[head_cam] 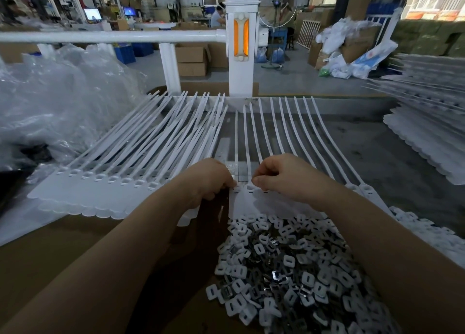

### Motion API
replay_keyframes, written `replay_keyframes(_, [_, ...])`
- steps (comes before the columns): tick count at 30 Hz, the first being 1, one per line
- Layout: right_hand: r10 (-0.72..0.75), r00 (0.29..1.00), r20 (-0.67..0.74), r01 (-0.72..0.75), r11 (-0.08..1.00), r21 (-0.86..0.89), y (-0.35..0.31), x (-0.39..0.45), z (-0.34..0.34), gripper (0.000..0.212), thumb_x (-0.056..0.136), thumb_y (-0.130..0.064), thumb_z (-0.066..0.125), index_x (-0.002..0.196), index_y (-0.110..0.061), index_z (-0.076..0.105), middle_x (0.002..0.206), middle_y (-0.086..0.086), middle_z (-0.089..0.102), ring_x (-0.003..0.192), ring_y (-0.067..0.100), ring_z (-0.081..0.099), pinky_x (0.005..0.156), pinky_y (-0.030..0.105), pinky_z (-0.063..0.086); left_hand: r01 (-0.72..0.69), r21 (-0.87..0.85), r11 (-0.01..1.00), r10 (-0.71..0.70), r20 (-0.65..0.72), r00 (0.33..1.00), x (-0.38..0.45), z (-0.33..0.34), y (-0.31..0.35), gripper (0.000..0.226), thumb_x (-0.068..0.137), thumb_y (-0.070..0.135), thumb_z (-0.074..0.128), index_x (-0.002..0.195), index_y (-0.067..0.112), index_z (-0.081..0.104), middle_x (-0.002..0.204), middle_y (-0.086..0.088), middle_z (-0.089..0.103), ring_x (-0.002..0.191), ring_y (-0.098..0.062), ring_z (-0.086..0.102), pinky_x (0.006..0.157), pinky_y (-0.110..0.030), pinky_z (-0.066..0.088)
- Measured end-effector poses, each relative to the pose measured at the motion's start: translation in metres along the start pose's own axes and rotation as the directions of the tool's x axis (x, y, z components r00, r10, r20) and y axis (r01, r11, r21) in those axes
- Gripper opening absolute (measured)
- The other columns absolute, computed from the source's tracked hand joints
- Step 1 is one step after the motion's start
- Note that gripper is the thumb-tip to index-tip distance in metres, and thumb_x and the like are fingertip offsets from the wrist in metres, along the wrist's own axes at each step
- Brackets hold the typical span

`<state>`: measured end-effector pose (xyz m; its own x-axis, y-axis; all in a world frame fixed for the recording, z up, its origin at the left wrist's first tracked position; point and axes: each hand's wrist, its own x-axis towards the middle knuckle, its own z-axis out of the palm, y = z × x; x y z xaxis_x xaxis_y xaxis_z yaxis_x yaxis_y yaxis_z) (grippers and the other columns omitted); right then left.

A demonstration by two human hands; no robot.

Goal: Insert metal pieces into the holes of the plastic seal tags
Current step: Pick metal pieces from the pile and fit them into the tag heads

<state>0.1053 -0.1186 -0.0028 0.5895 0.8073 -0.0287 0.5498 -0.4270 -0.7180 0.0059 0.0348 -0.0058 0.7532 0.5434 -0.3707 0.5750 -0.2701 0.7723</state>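
Both hands press on a white tag strip [239,202]: the left hand [210,180] at its left corner, the right hand [281,176] just beside. A pile of metal pieces [289,270] lies below, and more tags [100,182] are stacked to the left.

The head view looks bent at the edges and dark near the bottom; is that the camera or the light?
Head view: the wide lens bows the white rail and fans the straps; the arms shade the cardboard; the metal pieces glint; the hall behind is soft, its windows bright.

Metal pieces [289,270] heaped before seal tags [276,137]; tag stack [105,182] left; bags [55,102] far left.
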Motion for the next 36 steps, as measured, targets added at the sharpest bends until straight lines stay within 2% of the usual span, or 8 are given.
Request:
replay_keyframes(12, [0.012, 1.0, -0.002, -0.012, 1.0, 0.002, -0.001, 0.0, 0.0, 0.008, 0.089, -0.029, 0.068, 0.081, -0.03, 0.067, 0.081, -0.009, 0.07, 0.078, 0.005, 0.066, 0.075, 0.029, 0.055, 0.005, 0.082, 0.997, -0.007, 0.026, 1.0, 0.002, -0.004, 0.003, 0.006, 0.084, 0.011, 0.068, 0.086, 0.007, 0.063, 0.07, -0.006, 0.053, 0.054, -0.014, 0.042, 0.039, -0.019, 0.032])
replay_keyframes(26, [0.008, 1.0, 0.029, -0.008, 1.0, -0.003, -0.002, -0.001, -0.001, 0.005, 0.086, -0.026, 0.071, 0.082, -0.029, 0.07, 0.082, -0.009, 0.07, 0.079, 0.007, 0.066, 0.073, 0.03, 0.056, -0.026, 0.09, 0.996, 0.027, -0.003, 1.0, 0.002, -0.002, 0.003, 0.011, 0.082, 0.012, 0.073, 0.083, 0.01, 0.062, 0.078, -0.009, 0.059, 0.059, -0.016, 0.048, 0.037, -0.018, 0.034])
replay_keyframes(28, [-0.028, 0.996, 0.082, 0.029, 1.0, -0.001, -0.004, -0.002, -0.005, 0.006, 0.083, -0.023, 0.075, 0.081, -0.027, 0.071, 0.081, -0.006, 0.071, 0.077, 0.009, 0.067, 0.073, 0.031, 0.057, -0.038, 0.109, 0.993, 0.04, -0.013, 0.999, 0.001, -0.001, 0.002, 0.01, 0.082, 0.014, 0.073, 0.083, 0.013, 0.062, 0.078, -0.007, 0.061, 0.062, -0.015, 0.05, 0.038, -0.018, 0.035])
replay_keyframes(30, [-0.087, 0.973, 0.213, 0.086, 0.996, 0.012, -0.007, -0.005, -0.011, 0.008, 0.081, -0.019, 0.077, 0.081, -0.026, 0.072, 0.082, -0.001, 0.072, 0.076, 0.011, 0.067, 0.073, 0.029, 0.057, -0.058, 0.12, 0.991, 0.06, -0.016, 0.998, 0.0, -0.002, 0.001, 0.01, 0.083, 0.015, 0.073, 0.083, 0.014, 0.063, 0.077, -0.005, 0.061, 0.063, -0.014, 0.051, 0.04, -0.02, 0.037])
replay_keyframes(33, [-0.132, 0.872, 0.471, 0.15, 0.989, -0.001, -0.015, -0.013, -0.021, 0.011, 0.08, -0.017, 0.078, 0.081, -0.027, 0.072, 0.081, -0.004, 0.07, 0.072, 0.007, 0.065, 0.067, 0.019, 0.055, -0.089, 0.128, 0.988, 0.093, -0.025, 0.995, -0.002, -0.001, -0.002, 0.01, 0.085, 0.018, 0.072, 0.085, 0.016, 0.063, 0.078, -0.003, 0.063, 0.065, -0.012, 0.056, 0.045, -0.019, 0.04])
replay_keyframes(36, [-0.125, 0.804, 0.581, 0.223, 0.97, -0.1, -0.02, -0.017, -0.02, 0.013, 0.079, -0.02, 0.079, 0.083, -0.03, 0.073, 0.078, -0.005, 0.068, 0.067, 0.003, 0.06, 0.063, 0.017, 0.051, -0.133, 0.138, 0.982, 0.141, -0.051, 0.989, -0.003, 0.001, -0.007, 0.01, 0.088, 0.021, 0.071, 0.084, 0.018, 0.062, 0.08, -0.001, 0.063, 0.067, -0.011, 0.058, 0.049, -0.02, 0.04])
